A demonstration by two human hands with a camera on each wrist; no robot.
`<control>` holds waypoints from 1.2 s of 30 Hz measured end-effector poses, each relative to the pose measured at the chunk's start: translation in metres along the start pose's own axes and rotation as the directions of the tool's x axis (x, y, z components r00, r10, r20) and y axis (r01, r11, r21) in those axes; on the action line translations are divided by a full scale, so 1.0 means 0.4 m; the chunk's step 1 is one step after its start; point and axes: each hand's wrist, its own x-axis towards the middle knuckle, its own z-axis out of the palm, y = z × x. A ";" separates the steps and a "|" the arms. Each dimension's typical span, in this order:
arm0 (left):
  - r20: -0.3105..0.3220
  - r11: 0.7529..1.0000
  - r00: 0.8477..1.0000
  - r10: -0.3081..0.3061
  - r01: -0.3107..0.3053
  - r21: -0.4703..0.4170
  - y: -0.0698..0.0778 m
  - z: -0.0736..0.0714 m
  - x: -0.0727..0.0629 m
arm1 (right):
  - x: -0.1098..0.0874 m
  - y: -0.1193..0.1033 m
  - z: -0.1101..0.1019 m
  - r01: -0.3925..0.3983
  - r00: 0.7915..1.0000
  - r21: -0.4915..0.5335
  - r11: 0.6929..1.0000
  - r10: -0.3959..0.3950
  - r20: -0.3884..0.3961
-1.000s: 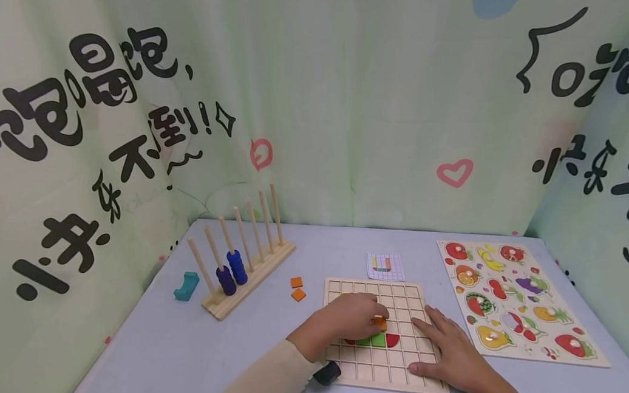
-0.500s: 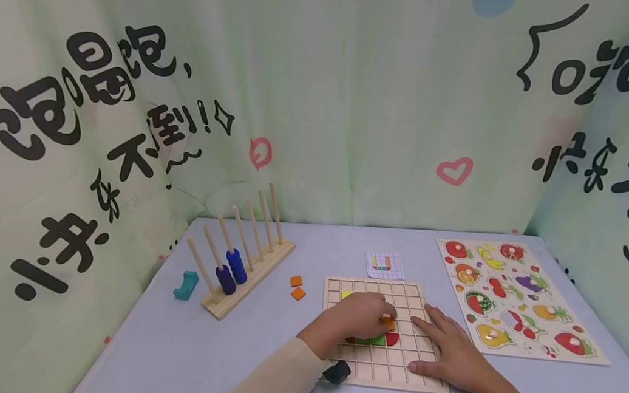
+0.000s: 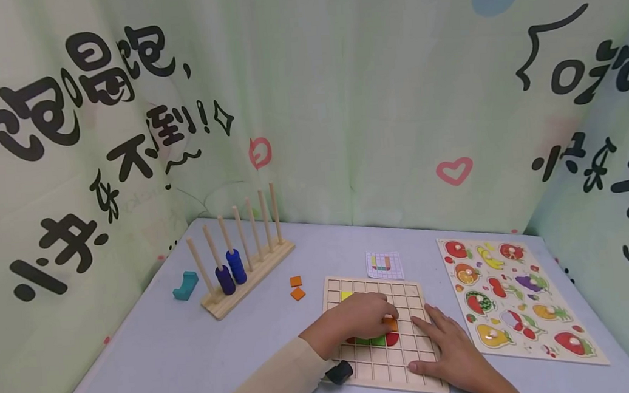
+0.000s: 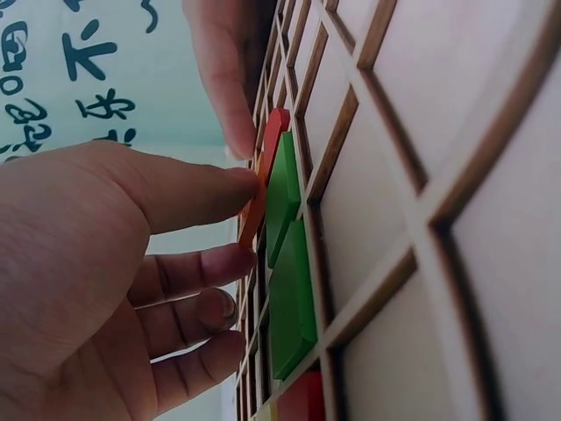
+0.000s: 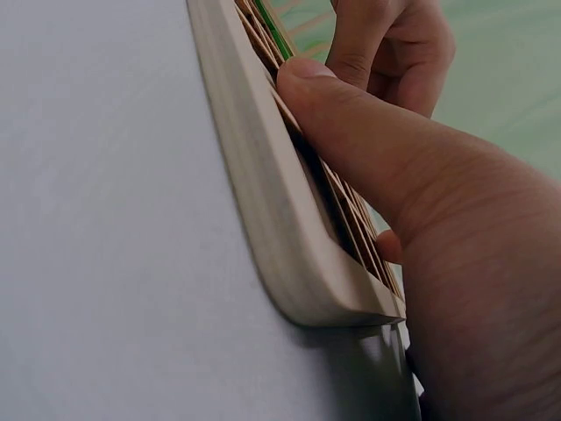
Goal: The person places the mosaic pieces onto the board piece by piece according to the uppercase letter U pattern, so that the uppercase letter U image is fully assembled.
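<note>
My left hand (image 3: 353,317) reaches over a wooden grid board (image 3: 382,379) and pinches an orange square tile (image 3: 391,324) between thumb and fingers. In the left wrist view the tile (image 4: 254,215) stands tilted at the grid, beside green square tiles (image 4: 292,303). A red rounded piece (image 3: 392,339) ends the row of green tiles (image 3: 378,341) in the head view. Behind my left hand a yellow tile (image 3: 346,295) shows; more of the board is hidden there. My right hand (image 3: 450,348) rests on the board's right side with fingers spread, its thumb (image 5: 337,114) on the grid near the edge.
Two loose orange tiles (image 3: 297,288) lie left of the board. A pattern card (image 3: 385,266) sits behind it. To the right lies a fruit puzzle board (image 3: 519,304). At the left are a wooden peg rack (image 3: 254,280) with blue beads and a teal curved block (image 3: 186,286).
My left hand has shifted slightly right over the board with the orange tile between its fingers. More of the yellow tile shows now. My right hand has stayed in place.
</note>
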 end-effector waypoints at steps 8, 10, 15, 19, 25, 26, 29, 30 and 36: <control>0.005 1.000 1.000 0.011 -0.011 0.005 0.005 -0.002 -0.004 | 0.003 0.003 0.003 0.000 1.000 -0.005 1.000 0.000 0.003; 0.004 1.000 1.000 0.012 -0.012 0.010 0.004 0.000 -0.004 | 0.004 0.003 0.004 0.001 1.000 -0.005 1.000 -0.001 0.004; 0.006 1.000 1.000 0.005 -0.005 0.022 -0.002 0.005 0.000 | 0.004 0.004 0.005 0.006 1.000 -0.007 1.000 -0.006 0.000; 0.010 1.000 1.000 0.007 -0.007 0.021 -0.005 0.007 0.002 | 0.002 0.002 0.003 0.007 1.000 -0.010 1.000 -0.007 -0.005; -0.015 1.000 1.000 -0.009 0.009 -0.020 -0.028 -0.006 -0.006 | 0.004 0.001 0.002 0.003 1.000 -0.008 1.000 -0.003 -0.009; -0.024 1.000 1.000 -0.013 0.013 -0.025 -0.034 -0.011 -0.009 | 0.004 0.001 0.002 0.004 1.000 -0.007 1.000 -0.004 -0.008; -0.047 0.998 0.998 -0.033 0.030 -0.047 -0.059 -0.021 -0.021 | 0.004 0.000 0.002 -0.002 1.000 -0.005 1.000 0.002 -0.007; -0.049 0.998 0.998 -0.040 0.037 -0.055 -0.068 -0.024 -0.026 | 0.004 0.000 0.001 -0.003 1.000 -0.004 1.000 0.003 -0.005; -0.049 0.995 0.995 -0.086 0.084 -0.052 -0.118 -0.033 -0.063 | 0.001 -0.002 0.000 -0.013 1.000 -0.009 1.000 0.013 0.007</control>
